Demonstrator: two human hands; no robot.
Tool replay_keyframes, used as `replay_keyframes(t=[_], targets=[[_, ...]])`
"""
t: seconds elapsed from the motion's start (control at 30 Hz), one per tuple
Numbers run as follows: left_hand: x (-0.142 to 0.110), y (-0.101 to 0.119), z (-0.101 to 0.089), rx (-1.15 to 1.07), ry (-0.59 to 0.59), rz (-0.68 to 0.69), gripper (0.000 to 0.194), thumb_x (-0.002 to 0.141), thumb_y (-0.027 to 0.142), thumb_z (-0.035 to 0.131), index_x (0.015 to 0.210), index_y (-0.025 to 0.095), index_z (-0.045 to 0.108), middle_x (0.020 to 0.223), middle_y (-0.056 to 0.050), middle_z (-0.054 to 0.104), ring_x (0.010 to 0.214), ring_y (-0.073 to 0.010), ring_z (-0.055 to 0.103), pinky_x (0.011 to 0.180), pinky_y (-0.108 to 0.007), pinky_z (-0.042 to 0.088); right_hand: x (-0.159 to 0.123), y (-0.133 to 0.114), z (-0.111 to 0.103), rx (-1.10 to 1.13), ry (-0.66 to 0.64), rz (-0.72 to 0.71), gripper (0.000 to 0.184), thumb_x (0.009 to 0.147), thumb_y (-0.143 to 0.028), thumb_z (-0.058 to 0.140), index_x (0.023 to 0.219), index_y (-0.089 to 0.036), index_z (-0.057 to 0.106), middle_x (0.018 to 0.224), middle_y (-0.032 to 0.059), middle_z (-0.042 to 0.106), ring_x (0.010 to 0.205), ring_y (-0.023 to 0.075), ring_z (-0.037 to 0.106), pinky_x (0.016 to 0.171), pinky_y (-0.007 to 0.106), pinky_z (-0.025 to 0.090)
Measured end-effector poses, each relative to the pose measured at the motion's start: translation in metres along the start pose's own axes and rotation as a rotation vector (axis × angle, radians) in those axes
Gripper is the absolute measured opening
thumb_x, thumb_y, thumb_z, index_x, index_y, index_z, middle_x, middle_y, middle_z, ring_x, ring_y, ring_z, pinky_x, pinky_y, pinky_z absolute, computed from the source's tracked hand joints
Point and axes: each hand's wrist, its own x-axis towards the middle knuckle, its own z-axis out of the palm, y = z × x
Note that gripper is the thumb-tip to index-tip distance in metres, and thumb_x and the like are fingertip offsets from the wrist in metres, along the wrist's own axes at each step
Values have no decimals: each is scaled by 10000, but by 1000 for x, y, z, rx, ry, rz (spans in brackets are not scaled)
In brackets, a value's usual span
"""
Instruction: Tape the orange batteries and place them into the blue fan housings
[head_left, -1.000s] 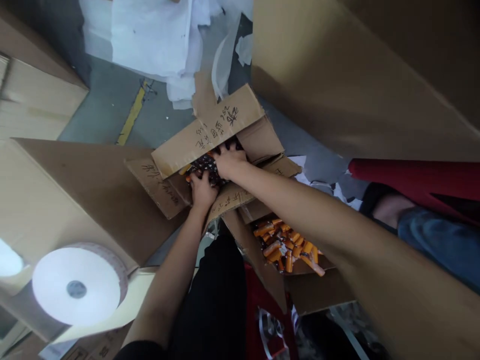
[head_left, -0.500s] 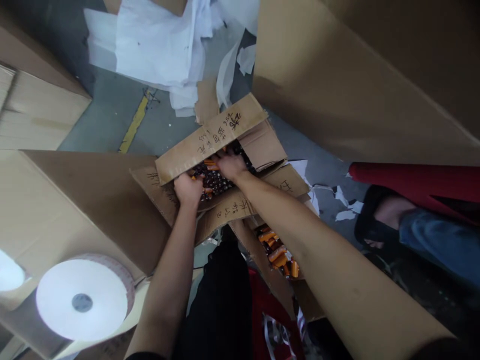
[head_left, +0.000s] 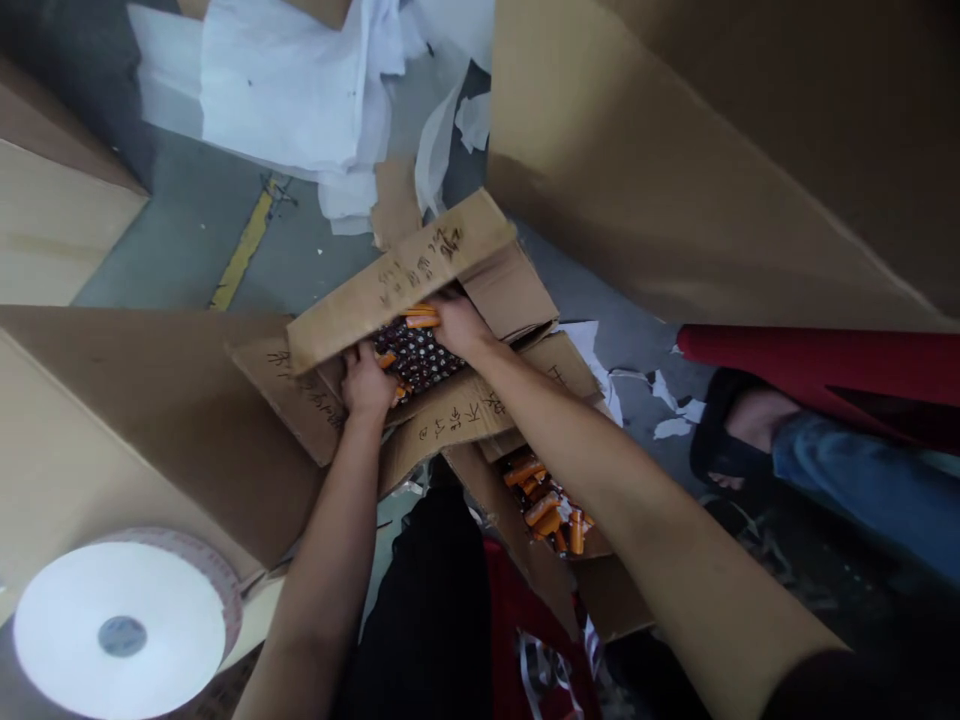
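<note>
Many dark-ended pieces [head_left: 424,356] stand in carton [head_left: 352,318]; orange pieces [head_left: 541,510] remain in second box [head_left: 611,598]; left hand [head_left: 366,380], right hand [head_left: 460,325]: grip unclear

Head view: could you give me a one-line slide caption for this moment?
Left hand and right hand reach into an open brown cardboard box holding small orange cylindrical pieces.
</note>
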Motion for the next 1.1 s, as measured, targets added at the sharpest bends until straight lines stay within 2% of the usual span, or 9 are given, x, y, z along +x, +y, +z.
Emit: replay_keyframes(t=[0.23, 0.37, 0.5, 0.63, 0.73, 0.8, 0.87, 0.97, 1.1], targets=[[-14, 8, -7, -34, 9, 121, 534, 903, 108, 615, 1430, 197, 607, 1452, -182, 649, 1243, -376, 704, 1041, -507, 582, -68, -22, -36, -78, 44, -256, 465, 893, -1, 569, 1298, -177, 717, 1370, 122, 689, 1238, 291, 653, 1108, 454, 521], [-14, 11, -20, -106, 10, 194, 534, 889, 80, 623, 1412, 184, 657, 1326, -127, 741, 1233, -322, 704, 1081, -454, 563, -168, -24, -83, 61, 301, -390, 323, 964, -123, 647, 1258, -241, 714, 1311, 85, 722, 1211, 239, 695, 1058, 400, 579], [-22, 19, -36, -193, 24, 271, 424, 870, 99, 664, 1285, 154, 730, 1288, -97, 750, 1218, -283, 702, 1149, -448, 533, -293, -10, -114, 62, 341, -387, 269, 1012, -222, 691, 1278, -269, 681, 1244, 94, 750, 1092, 237, 754, 925, 404, 635], [-58, 27, -66, -380, 72, 383, 404, 833, 195, 739, 1237, 214, 735, 1279, -63, 755, 1174, -261, 722, 1142, -436, 561, -377, 29, -88, -64, 192, -355, 164, 1057, -217, 601, 1187, -226, 701, 1222, 115, 783, 1070, 226, 753, 908, 386, 622], [-100, 32, -95, -674, 45, 527, 374, 791, 389, 837, 1138, 270, 759, 1122, -26, 782, 982, -252, 750, 968, -434, 656, -400, 58, -49, -262, -98, -269, 312, 981, -54, 574, 1194, -209, 743, 1273, 113, 796, 1126, 215, 733, 957, 376, 599], [-131, 40, -104, -789, -87, 675, 351, 774, 438, 877, 1075, 299, 761, 1118, -6, 772, 982, -238, 748, 921, -413, 671, -405, 65, -29, -353, -214, -185, 427, 928, -2, 597, 1276, -200, 746, 1328, 115, 785, 1180, 224, 722, 996, 384, 591], [-160, 53, -94, -804, -348, 846, 260, 833, 413, 842, 1064, 325, 761, 1165, -4, 760, 1041, -229, 748, 942, -398, 669, -409, 60, -19, -371, -238, -83, 496, 927, -22, 623, 1379, -204, 717, 1416, 125, 747, 1255, 254, 700, 1060, 426, 581], [-188, 77, -45, -681, -758, 1038, 302, 944, 340, 718, 1245, 344, 735, 1303, -41, 722, 1189, -240, 723, 1052, -420, 639, -422, 41, -22, -330, -172, 49, 569, 933, -96, 664, 1483, -243, 673, 1533, 124, 672, 1359, 322, 645, 1135, 509, 569], [-197, 89, 32, -406, -793, 1197, 638, 954, 162, 634, 1557, 346, 535, 1631, -101, 499, 1514, -333, 507, 1243, -580, 496, -452, 28, -39, -235, -71, 141, 549, 923, -95, 621, 1447, -235, 703, 1563, 122, 646, 1462, 355, 576, 1157, 547, 579]])
